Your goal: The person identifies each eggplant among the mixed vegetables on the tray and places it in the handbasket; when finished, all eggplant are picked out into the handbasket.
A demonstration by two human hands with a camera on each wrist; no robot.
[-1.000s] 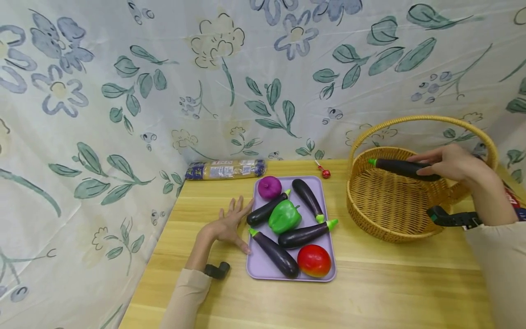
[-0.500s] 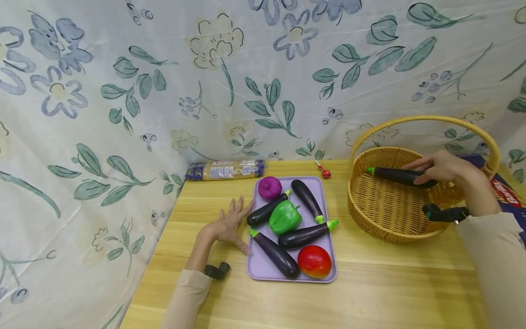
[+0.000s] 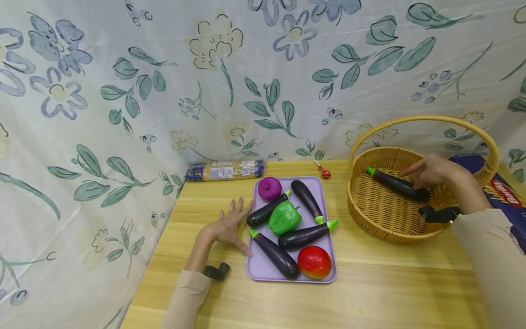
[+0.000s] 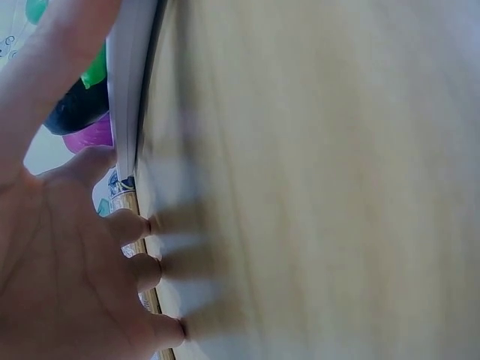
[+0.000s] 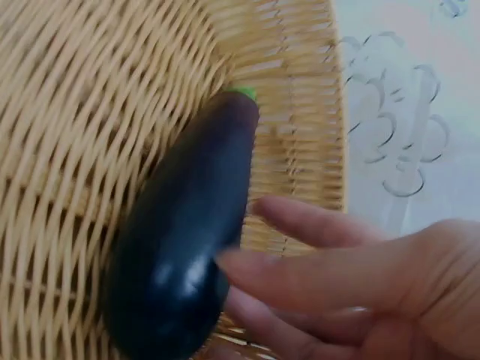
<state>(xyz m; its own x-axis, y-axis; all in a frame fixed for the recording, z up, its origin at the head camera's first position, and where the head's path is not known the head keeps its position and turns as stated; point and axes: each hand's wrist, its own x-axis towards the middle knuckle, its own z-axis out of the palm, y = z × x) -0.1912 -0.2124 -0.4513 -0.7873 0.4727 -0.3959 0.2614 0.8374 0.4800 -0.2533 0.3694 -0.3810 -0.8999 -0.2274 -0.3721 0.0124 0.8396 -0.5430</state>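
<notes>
Inside the wicker basket (image 3: 394,217), at the right of the head view, lies a dark eggplant (image 3: 397,185) with a green stem end. My right hand (image 3: 439,172) is in the basket beside it, fingers loosely spread. In the right wrist view the thumb tip overlaps the side of the eggplant (image 5: 180,240). My left hand (image 3: 223,228) is spread wide at the left edge of a lilac tray (image 3: 260,268), fingertips down on the wood in the left wrist view. On the tray sit several eggplants (image 3: 306,236), a green bell pepper (image 3: 284,217), a purple onion (image 3: 269,188) and a red round fruit (image 3: 314,262).
The basket's tall handle (image 3: 423,118) arches over my right hand. At the back lie a packet of noodles (image 3: 232,170) and a red lollipop (image 3: 326,174). A dark blue package (image 3: 503,196) lies right of the basket, against the floral cloth (image 3: 230,91) behind the table.
My right hand has lowered the eggplant into the basket and loosened its grip; the eggplant now lies slanted on the basket's floor. The left hand and tray have stayed put.
</notes>
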